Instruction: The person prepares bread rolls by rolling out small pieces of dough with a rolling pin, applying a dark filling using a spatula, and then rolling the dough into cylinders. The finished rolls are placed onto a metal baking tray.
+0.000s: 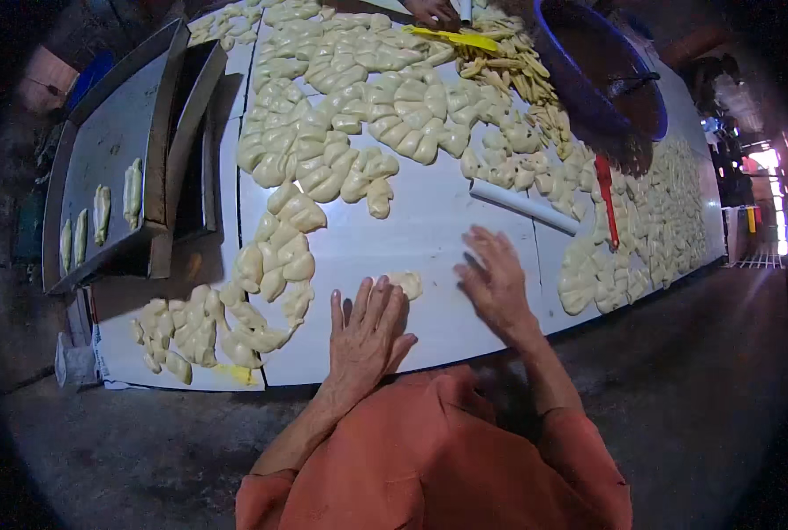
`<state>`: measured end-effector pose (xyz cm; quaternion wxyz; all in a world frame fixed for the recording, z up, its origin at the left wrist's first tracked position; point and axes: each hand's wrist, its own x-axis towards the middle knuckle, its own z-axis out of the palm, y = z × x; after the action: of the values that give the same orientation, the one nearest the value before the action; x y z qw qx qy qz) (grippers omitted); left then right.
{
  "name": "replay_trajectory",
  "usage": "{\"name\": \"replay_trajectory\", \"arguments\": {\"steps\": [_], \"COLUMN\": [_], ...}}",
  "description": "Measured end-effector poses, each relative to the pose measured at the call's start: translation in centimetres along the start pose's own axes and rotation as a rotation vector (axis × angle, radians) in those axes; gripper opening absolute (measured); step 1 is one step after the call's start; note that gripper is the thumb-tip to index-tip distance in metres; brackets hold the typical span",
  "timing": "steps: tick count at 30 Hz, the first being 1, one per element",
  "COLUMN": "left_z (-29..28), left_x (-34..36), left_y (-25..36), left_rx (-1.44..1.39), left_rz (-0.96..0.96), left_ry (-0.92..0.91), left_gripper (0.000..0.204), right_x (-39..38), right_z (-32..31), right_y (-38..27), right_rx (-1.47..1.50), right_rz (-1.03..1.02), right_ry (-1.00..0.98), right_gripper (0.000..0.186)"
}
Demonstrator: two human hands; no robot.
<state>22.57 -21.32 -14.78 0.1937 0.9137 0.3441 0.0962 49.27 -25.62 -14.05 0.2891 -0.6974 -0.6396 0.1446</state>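
Observation:
My left hand [366,331] lies flat on the white tabletop [420,208] near its front edge, fingers stretched out. Beside its fingertips is a small flattened piece of dough [408,283], partly covered by the hand. To the right of that piece, my right hand [498,290] is held with its fingers apart and nothing in them. I cannot tell whether it touches the table. Left of my left hand, a cluster of pale, glossy dough pieces [275,256] reaches toward the front left corner.
Metal trays [116,124] stand at the left, the top one with several dough strips [102,215]. A white pipe [525,207], a red spatula [606,201] and a blue basin [564,62] of brown filling are at the right. A person's hand [431,11] shows beyond a yellow scraper [454,38].

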Motion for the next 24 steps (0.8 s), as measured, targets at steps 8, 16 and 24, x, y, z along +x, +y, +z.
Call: {"name": "replay_trajectory", "arguments": {"steps": [8, 16, 24], "left_z": [1.5, 1.9, 0.9], "left_x": [-0.5, -3.2, 0.3], "left_y": [1.5, 0.6, 0.1], "left_rx": [0.042, -0.07, 0.117], "left_rz": [0.034, 0.03, -0.284], "left_ry": [-0.053, 0.349, 0.126], "left_gripper": [0.077, 0.078, 0.069], "right_x": [1.1, -0.3, 1.1], "right_z": [-5.2, -3.8, 3.0], "right_y": [12.0, 2.4, -2.7], "right_rx": [-0.435, -0.154, -0.295], "right_rz": [0.078, -0.156, -0.252], "right_ry": [0.208, -0.008, -0.183], "right_gripper": [0.036, 0.038, 0.058]}}
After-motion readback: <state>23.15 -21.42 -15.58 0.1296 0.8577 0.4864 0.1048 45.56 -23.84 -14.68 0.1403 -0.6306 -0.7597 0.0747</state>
